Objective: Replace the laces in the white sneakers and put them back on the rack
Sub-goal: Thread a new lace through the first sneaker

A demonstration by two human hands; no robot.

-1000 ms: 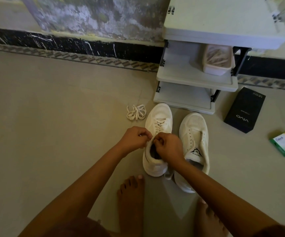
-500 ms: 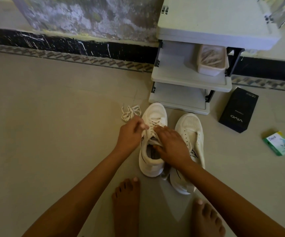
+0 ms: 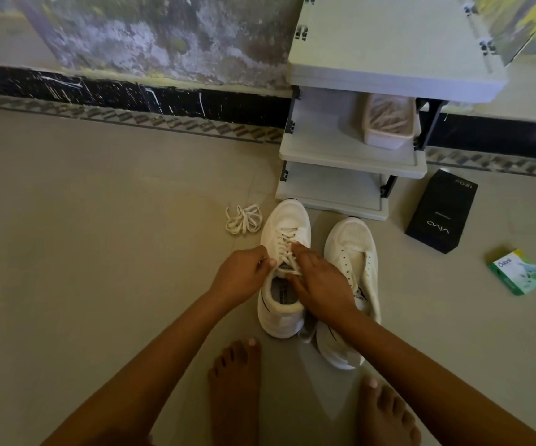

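Two white sneakers stand side by side on the floor in front of the rack. The left sneaker (image 3: 287, 226) has laces threaded through its eyelets. My left hand (image 3: 244, 276) is curled at its left side, pinching the lace near the top eyelets. My right hand (image 3: 316, 284) lies over the tongue and right eyelets, its fingers on the lace. The right sneaker (image 3: 353, 252) shows bare eyelets with no lace in them, and my right wrist hides part of it. A loose bundle of white laces (image 3: 243, 218) lies on the floor left of the shoes.
The white shoe rack (image 3: 350, 162) stands just behind the sneakers, with a pale plastic tub (image 3: 389, 123) on its middle shelf. A black phone box (image 3: 442, 215) and a small green box (image 3: 517, 272) lie to the right. My bare feet (image 3: 234, 387) are close below the shoes.
Both hands have moved from the shoe's collar forward onto the laces over the tongue. The view has shifted slightly.
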